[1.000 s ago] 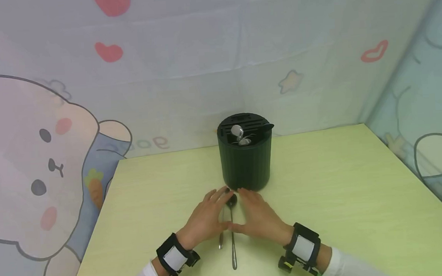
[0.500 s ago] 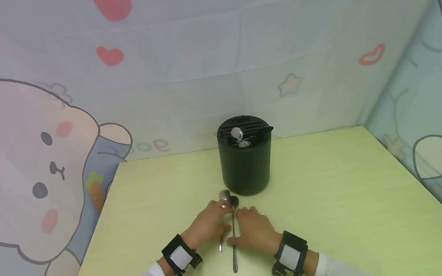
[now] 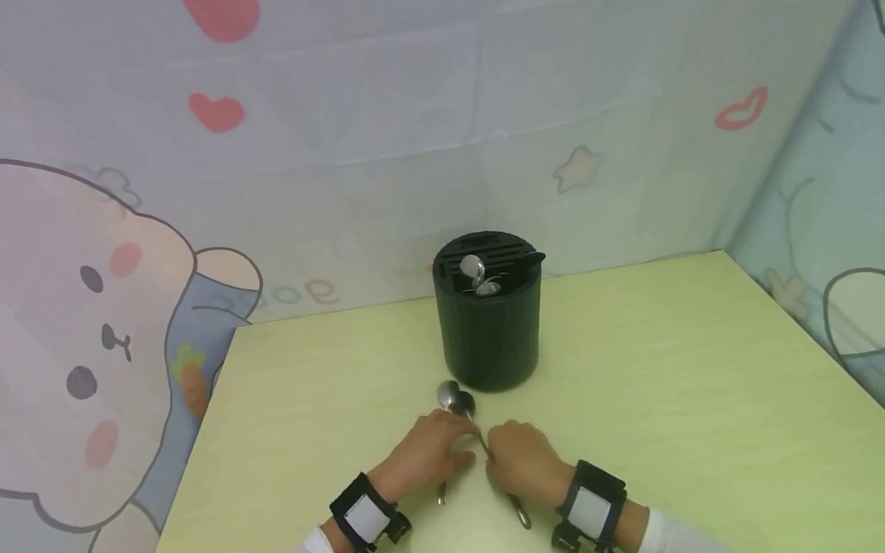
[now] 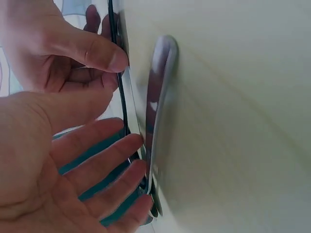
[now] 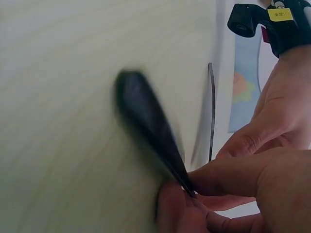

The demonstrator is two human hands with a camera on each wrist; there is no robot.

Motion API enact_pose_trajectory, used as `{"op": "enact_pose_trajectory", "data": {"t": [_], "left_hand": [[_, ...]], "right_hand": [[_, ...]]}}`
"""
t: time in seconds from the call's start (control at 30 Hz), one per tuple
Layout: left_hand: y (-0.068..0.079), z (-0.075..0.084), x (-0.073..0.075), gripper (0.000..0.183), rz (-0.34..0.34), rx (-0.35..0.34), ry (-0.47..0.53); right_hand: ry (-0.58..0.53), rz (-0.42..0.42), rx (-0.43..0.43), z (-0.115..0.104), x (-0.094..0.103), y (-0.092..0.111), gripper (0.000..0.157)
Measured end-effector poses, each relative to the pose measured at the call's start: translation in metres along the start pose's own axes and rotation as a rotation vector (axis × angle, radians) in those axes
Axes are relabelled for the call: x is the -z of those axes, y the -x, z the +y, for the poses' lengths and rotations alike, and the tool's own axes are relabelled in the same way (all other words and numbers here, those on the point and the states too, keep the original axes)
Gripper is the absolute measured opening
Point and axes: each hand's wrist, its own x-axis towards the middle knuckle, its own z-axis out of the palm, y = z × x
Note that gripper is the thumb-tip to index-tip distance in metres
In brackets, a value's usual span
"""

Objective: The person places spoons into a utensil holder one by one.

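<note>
Two metal spoons lie on the table at the foot of the dark container. My right hand (image 3: 529,466) pinches the longer spoon (image 3: 465,404) by its handle, which slants from upper left to lower right. In the right wrist view, that spoon's handle (image 5: 146,111) runs in between thumb and fingers. My left hand (image 3: 425,450) reaches over the other spoon (image 3: 448,392), with fingers extended and loosely spread. The left wrist view shows the left fingers (image 4: 104,170) right beside this spoon's handle (image 4: 160,82). Its middle is hidden under the left hand in the head view.
A dark green cylindrical utensil holder (image 3: 491,341) with a slotted top stands just beyond the hands. Several utensils (image 3: 474,268) stick up from it. The pale yellow table (image 3: 666,382) meets a printed cloth backdrop (image 3: 378,188) at its back edge.
My right hand has drawn back toward me and taken hold of the longer spoon, whose handle end has swung right. My left hand has shifted slightly back, uncovering the other spoon's bowl.
</note>
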Motion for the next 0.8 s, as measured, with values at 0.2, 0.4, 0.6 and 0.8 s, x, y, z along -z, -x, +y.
{"op": "enact_pose_trajectory", "data": {"t": [0.2,0.4,0.6,0.8], "left_hand": [[0.001,0.003,0.0,0.028,0.0,0.044,0.066],[0.006,0.006,0.004,0.025,0.09,0.128,0.196],[0.008,0.008,0.014,0.021,0.257,0.237,0.578],[0.004,0.012,0.016,0.023,0.237,0.297,1.052]], "right_hand": [[-0.152,0.006,0.028,0.005,0.004,0.003,0.025],[-0.245,0.032,0.097,0.01,0.007,0.006,0.021],[-0.273,0.161,0.156,0.005,0.015,0.008,0.012],[-0.342,0.238,0.212,-0.003,0.019,0.009,0.009]]}}
